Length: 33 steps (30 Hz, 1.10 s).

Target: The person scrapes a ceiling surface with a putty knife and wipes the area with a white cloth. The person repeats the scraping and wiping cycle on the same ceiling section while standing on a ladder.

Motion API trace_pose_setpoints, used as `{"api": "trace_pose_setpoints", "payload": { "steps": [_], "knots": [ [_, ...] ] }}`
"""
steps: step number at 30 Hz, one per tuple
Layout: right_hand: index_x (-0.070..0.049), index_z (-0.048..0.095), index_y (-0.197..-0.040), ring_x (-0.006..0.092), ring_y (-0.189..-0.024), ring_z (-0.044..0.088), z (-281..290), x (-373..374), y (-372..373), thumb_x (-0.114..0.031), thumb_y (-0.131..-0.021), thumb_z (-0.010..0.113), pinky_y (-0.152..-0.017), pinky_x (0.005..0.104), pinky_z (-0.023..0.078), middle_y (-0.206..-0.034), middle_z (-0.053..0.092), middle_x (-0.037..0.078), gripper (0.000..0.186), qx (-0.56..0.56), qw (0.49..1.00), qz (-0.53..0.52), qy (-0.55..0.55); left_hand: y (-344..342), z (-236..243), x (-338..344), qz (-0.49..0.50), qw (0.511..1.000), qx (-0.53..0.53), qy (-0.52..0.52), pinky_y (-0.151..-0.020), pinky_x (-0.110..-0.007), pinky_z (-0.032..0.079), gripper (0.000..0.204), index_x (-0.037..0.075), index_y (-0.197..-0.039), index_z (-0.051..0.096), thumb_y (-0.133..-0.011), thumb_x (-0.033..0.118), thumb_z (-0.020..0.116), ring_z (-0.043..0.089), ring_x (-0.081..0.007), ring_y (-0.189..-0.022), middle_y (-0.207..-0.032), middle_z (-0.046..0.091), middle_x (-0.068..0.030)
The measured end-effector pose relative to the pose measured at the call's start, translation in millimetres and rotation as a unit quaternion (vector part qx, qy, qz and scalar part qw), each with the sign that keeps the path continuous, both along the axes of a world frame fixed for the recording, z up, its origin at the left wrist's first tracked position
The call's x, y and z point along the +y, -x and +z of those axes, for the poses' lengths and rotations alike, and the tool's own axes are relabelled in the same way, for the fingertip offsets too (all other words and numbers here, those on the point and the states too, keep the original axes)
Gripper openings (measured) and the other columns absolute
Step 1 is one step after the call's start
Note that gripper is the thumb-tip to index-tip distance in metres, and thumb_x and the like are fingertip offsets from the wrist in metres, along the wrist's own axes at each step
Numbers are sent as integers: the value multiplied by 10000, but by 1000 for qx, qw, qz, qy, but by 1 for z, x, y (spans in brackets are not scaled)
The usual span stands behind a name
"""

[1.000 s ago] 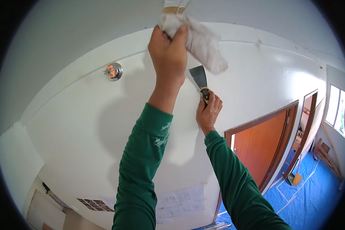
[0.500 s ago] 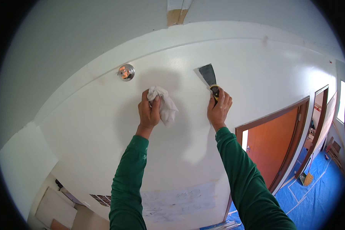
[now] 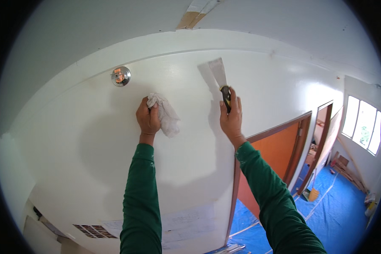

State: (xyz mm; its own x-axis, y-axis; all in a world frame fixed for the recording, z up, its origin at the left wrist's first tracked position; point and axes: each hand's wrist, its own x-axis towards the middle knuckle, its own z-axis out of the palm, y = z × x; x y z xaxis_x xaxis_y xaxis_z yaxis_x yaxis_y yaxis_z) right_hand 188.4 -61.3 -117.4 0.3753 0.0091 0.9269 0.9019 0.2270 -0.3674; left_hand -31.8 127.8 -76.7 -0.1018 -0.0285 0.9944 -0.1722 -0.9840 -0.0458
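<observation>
So I'm standing here watching someone in green sleeves work up at a white wall (image 3: 186, 163), both arms raised. Left hand (image 3: 149, 116) has a bunched-up white cloth (image 3: 167, 118), fingers curled around one end with the thumb on top, and the rest of it droops off to the right. Can't tell from here if the rag touches the wall. Right hand (image 3: 231, 117) has its fingers wrapped round the black and yellow handle of a scraper (image 3: 224, 89), blade pointing up and tipped a bit left. Its shadow sits just beside it (so it's near the wall, but I can't swear the edge is touching). The two hands are well apart, the cloth between them and a little lower than the blade.

Up and left of the rag there's a round shiny fixture (image 3: 123, 78) with orange bits in the middle. Overhead, a tan and white strip (image 3: 194, 17) shows in the ceiling. Orange-brown door (image 3: 275, 148) on the right, blue sheeting (image 3: 334, 203) over the floor beyond it.
</observation>
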Motion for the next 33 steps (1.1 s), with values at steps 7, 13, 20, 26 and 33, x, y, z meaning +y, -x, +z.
{"api": "trace_pose_setpoints", "payload": {
  "steps": [7, 13, 20, 26, 33],
  "knots": [
    [-125, 707, -1381, 267, -900, 704, 146, -154, 6, -304, -1017, 652, -864, 345, 545, -1029, 768, 164, 410, -147, 979, -16, 143, 2, 2, -4, 58, 998, 5, -28, -681, -405, 522, 208, 26, -995, 645, -1021, 223, 585, 649, -357, -750, -863, 658, -152],
    [-140, 763, -1315, 154, -743, 627, 228, -210, 91, -340, -1001, 695, -725, 301, 512, -854, 721, 69, 378, -179, 943, -180, 215, 2, 2, -2, 73, 997, 2, -31, -668, -406, 521, 201, 27, -1017, 658, -1006, 219, 601, 649, -365, -737, -868, 668, -152],
    [49, 785, -1138, 182, -699, 615, 244, -222, 145, -118, -956, 684, -640, 294, 532, -976, 782, 168, 266, -229, 942, -140, 202, 3, 3, -4, 69, 997, -2, -40, -654, -395, 509, 195, 23, -1008, 643, -1013, 210, 590, 629, -346, -716, -851, 647, -144],
    [42, 785, -1134, 179, -707, 608, 250, -223, 165, -130, -954, 698, -643, 300, 524, -972, 777, 151, 264, -194, 937, -175, 231, 5, 2, -3, 71, 997, 12, -34, -674, -414, 530, 186, 31, -1034, 655, -1003, 208, 607, 652, -374, -748, -876, 670, -151],
    [37, 789, -1113, 178, -721, 619, 255, -198, 154, -138, -957, 695, -664, 314, 521, -990, 783, 147, 252, -223, 928, -205, 217, 4, 2, -2, 65, 997, 9, -40, -676, -410, 529, 191, 28, -1036, 654, -1007, 210, 605, 655, -370, -754, -880, 671, -150]
  ]
}}
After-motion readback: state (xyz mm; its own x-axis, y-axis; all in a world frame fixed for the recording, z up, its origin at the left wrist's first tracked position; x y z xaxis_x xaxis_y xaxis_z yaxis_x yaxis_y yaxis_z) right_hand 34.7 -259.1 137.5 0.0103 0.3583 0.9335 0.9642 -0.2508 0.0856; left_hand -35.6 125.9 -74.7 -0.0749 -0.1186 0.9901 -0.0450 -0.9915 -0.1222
